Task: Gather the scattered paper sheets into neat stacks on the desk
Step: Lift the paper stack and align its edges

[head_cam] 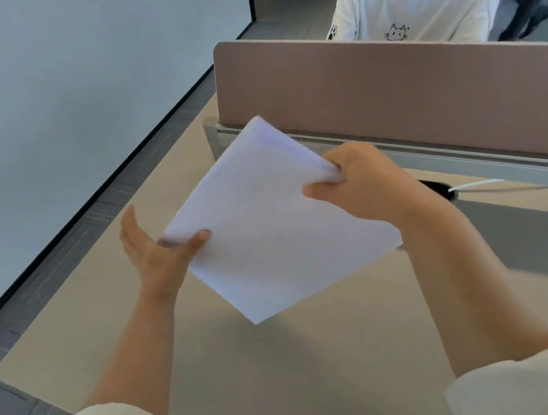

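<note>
Now squaring up: paper sheets [267, 222] held mid-frame, tilted, clear above the beige surface [286, 371]. Left hand [154, 253] cradling the lower-left edge, thumb on top, other fingers spread loose beneath. Right hand [362, 182] pinching the right corner, fingers pressed together. Probably next: tapping edges flush, then laying down flat. No other loose sheets visible.

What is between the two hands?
In the head view, the paper stack spans the gap: the left hand grips its left corner, the right hand pinches its right corner.
</note>
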The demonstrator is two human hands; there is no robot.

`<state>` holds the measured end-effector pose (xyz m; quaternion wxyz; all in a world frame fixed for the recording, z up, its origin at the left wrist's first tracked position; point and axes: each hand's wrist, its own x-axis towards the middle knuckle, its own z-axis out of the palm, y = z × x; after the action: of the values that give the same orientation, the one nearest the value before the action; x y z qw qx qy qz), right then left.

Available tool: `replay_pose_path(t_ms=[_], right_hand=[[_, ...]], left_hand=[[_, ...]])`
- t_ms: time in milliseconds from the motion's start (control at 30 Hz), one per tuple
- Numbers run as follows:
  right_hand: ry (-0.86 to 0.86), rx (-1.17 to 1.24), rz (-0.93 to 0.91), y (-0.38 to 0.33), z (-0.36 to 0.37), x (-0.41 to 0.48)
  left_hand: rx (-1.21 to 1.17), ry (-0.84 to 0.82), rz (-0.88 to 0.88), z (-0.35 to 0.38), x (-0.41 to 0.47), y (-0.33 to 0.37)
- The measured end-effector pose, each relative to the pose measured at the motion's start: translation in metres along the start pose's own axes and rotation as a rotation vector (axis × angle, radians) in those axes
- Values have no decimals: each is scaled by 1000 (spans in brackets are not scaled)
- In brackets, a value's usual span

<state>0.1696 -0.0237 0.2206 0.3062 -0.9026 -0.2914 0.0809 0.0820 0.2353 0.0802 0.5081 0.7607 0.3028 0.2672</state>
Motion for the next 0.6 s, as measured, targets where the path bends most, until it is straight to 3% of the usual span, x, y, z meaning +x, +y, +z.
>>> replay_pose_path(t_ms=[67, 133, 267, 400, 600], right_hand=[[17, 304, 143, 31, 0, -12], [56, 528, 269, 68, 10, -24], [144, 698, 476, 132, 38, -50], [285, 735, 586, 170, 60, -77], [464, 835, 517, 205, 62, -106]], left_hand=[[-271, -107, -72, -2, 1, -15], [-483, -334, -218, 8, -6, -20], [-488, -656, -396, 44, -29, -18], [-435, -602, -341, 88, -53, -14], [-312, -596, -121, 116, -73, 1]])
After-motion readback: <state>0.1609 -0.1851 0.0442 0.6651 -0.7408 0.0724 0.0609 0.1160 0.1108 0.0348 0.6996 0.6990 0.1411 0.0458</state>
